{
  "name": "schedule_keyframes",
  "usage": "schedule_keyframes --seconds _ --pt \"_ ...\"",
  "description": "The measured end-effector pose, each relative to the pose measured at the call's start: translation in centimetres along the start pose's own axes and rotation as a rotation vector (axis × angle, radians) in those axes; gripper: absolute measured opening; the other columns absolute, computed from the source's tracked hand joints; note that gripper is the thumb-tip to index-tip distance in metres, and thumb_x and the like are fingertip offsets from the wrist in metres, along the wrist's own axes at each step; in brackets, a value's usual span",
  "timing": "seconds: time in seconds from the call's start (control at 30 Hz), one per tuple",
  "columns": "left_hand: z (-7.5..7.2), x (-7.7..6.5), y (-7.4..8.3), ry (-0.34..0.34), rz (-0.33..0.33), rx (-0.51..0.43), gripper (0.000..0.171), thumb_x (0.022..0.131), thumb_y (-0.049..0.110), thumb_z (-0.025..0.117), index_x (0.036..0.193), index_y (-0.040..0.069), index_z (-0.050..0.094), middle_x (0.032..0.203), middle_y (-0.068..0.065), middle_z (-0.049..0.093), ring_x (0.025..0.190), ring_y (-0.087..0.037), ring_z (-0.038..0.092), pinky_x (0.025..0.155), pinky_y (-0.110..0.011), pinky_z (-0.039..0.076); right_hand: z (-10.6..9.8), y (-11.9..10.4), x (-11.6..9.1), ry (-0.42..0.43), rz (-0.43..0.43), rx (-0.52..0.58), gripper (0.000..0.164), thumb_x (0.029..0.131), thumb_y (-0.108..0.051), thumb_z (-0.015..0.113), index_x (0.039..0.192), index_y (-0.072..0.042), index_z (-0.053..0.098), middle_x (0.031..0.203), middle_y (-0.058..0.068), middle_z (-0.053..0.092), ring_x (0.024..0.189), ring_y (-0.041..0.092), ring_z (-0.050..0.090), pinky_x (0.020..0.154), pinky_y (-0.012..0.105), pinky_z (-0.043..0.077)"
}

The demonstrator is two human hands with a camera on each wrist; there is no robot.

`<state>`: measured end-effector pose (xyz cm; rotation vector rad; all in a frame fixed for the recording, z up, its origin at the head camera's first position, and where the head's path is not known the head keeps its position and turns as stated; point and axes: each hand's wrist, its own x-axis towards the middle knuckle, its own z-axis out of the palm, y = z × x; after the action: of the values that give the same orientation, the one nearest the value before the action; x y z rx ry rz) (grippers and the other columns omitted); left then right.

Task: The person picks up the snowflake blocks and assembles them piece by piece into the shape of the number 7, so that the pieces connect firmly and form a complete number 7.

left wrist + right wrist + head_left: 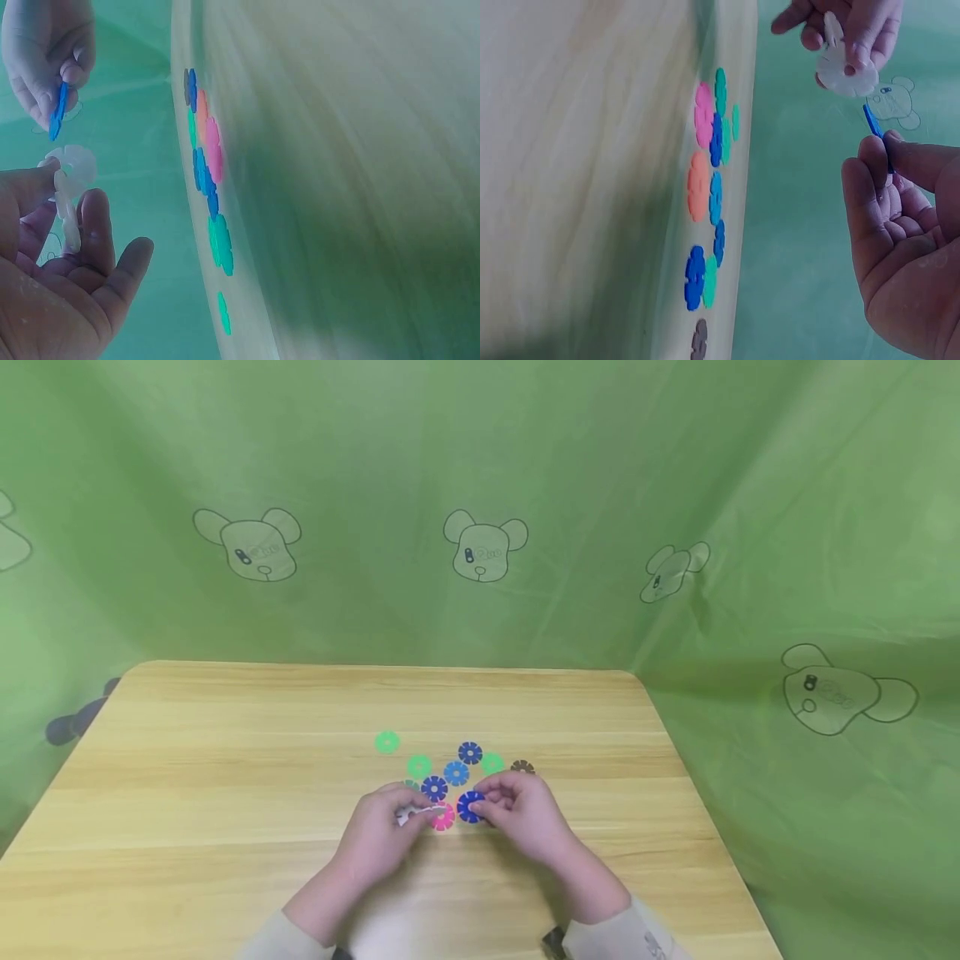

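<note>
My left hand [378,833] pinches a pair of white notched discs [76,166] between thumb and fingers; the two are slotted together at an angle. Across from it, my right hand [525,814] holds a blue notched disc [468,808] by its edge, with thumb and forefinger. In the right wrist view the blue disc's tip points up toward the white discs [847,73], with a small gap between them. Both hands are raised over the table, close together. Beneath them lie a pink disc [446,817] and an orange disc [698,187].
Several more notched discs lie flat on the wooden table [225,777] just beyond the hands: a green disc [387,742], a light blue disc [456,773], a dark blue disc [470,752] and a brown disc [522,767]. A green curtain [360,460] with bear-head prints surrounds the table.
</note>
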<state>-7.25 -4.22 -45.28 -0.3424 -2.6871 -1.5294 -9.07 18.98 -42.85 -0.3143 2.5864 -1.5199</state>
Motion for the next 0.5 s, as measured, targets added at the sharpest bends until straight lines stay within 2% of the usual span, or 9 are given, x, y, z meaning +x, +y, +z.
schedule_keyframes --seconds 0.13,0.37,0.5 --pt "0.06 0.06 0.05 -0.003 0.000 -0.003 0.004 0.094 0.014 0.080 0.097 0.016 0.078 0.103 0.002 0.076 0.100 -0.020 0.071 0.094 -0.046 0.061 0.50 0.03 0.02 -0.021 0.001 0.028 0.019 0.090 0.002 0.080 0.108 0.005 0.073 0.090 0.006 0.075 0.074 0.018 0.070 0.066 0.027 0.063" --pt "0.10 -0.01 0.09 -0.002 0.011 -0.011 0.007 0.093 0.008 0.079 0.096 0.015 0.078 0.107 0.000 0.076 0.105 -0.025 0.072 0.098 -0.048 0.060 1.03 0.29 0.28 -0.049 0.042 0.097 0.015 0.092 0.005 0.076 0.107 0.005 0.073 0.088 0.008 0.076 0.079 0.039 0.074 0.069 0.038 0.066" --pt "0.15 0.04 0.00 0.003 0.014 -0.003 0.009 0.093 0.007 0.079 0.096 0.015 0.078 0.108 0.000 0.076 0.107 -0.025 0.072 0.100 -0.046 0.059 1.09 0.26 0.23 -0.068 0.041 0.121 0.015 0.092 0.006 0.075 0.107 0.006 0.073 0.090 0.010 0.076 0.081 0.042 0.073 0.072 0.041 0.066"
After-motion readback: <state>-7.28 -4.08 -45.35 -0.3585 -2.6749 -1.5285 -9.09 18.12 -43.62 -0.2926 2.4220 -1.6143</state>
